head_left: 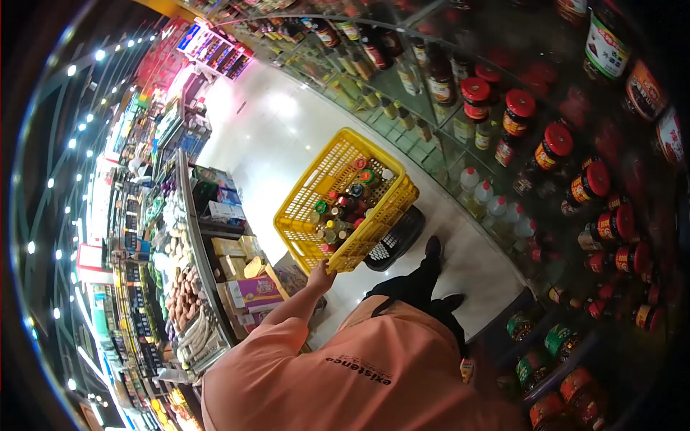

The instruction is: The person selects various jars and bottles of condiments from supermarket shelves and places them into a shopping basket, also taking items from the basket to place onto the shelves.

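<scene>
Head view: left hand (321, 276) has its fingers curled round the near rim of the yellow basket (305, 188), gripping it. Right hand out of frame, can't tell its fingers. Basket sits mid-scene, tilted in view, with bottles and jars (345, 208) clustered inside; some lids red, some green. Black basket (395, 241) shows past its right side, partly covered. Dark shoes (433, 246) on the pale floor (251, 129), just right of that. Right: shelves with red-lidded jars (557, 144). Left: produce stand (183, 287), cartons (256, 291) beside it.
</scene>
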The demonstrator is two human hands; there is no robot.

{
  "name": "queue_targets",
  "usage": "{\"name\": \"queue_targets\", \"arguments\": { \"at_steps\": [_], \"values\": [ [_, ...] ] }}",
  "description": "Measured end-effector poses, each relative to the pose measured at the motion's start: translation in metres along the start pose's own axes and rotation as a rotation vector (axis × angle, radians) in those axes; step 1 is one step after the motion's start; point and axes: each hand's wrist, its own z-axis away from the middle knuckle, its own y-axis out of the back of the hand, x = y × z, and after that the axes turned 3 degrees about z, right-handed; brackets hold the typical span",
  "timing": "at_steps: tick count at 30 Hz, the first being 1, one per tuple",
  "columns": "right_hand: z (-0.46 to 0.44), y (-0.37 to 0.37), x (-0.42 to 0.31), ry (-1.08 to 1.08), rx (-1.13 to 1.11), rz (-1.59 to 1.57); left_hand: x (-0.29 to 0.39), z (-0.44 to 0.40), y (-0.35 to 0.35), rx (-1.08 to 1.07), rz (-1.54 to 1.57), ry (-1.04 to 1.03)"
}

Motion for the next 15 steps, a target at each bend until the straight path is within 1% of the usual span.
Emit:
{"name": "queue_targets", "arguments": {
  "at_steps": [1, 3, 4, 6, 7, 8, 9, 10, 12, 13, 14, 15],
  "values": [
    [0.018, -0.005, 0.003, 0.068, -0.001, 0.500, -0.006, 0.004, 0.003, 0.001, 0.001, 0.011],
    [0.044, -0.011, 0.017, 0.211, -0.003, 1.495, -0.013, 0.002, 0.009, -0.024, 0.018, 0.121],
    [0.034, 0.004, 0.054, 0.194, 0.017, 1.250, -0.025, -0.005, 0.004, 0.073, 0.038, 0.080],
    [0.043, 0.008, 0.082, 0.189, 0.056, 0.739, -0.024, -0.018, 0.009, 0.097, 0.038, 0.064],
    [0.046, 0.006, 0.085, 0.189, 0.061, 0.746, -0.020, -0.028, 0.015, 0.122, 0.028, 0.045],
    [0.050, 0.003, 0.090, 0.417, 0.103, 1.239, -0.016, -0.037, 0.019, 0.115, 0.033, 0.045],
    [0.052, -0.001, 0.099, 0.646, 0.141, 1.726, -0.007, -0.048, 0.025, 0.122, 0.124, 0.022],
    [0.050, -0.004, 0.094, 0.634, 0.148, 1.727, 0.004, -0.062, 0.031, 0.128, 0.216, -0.006],
    [0.045, -0.001, 0.088, 0.697, 0.255, 1.047, 0.035, -0.086, 0.050, 0.092, 0.230, -0.002],
    [0.050, -0.016, 0.075, 0.619, 0.256, 0.923, 0.046, -0.103, 0.057, 0.068, 0.244, 0.009],
    [0.061, -0.035, 0.057, 0.545, 0.263, 0.791, 0.039, -0.145, 0.049, 0.105, 0.171, -0.121],
    [0.093, -0.071, 0.010, 0.477, 0.279, 0.659, 0.031, -0.175, 0.038, 0.157, 0.096, -0.239]
  ]
}}
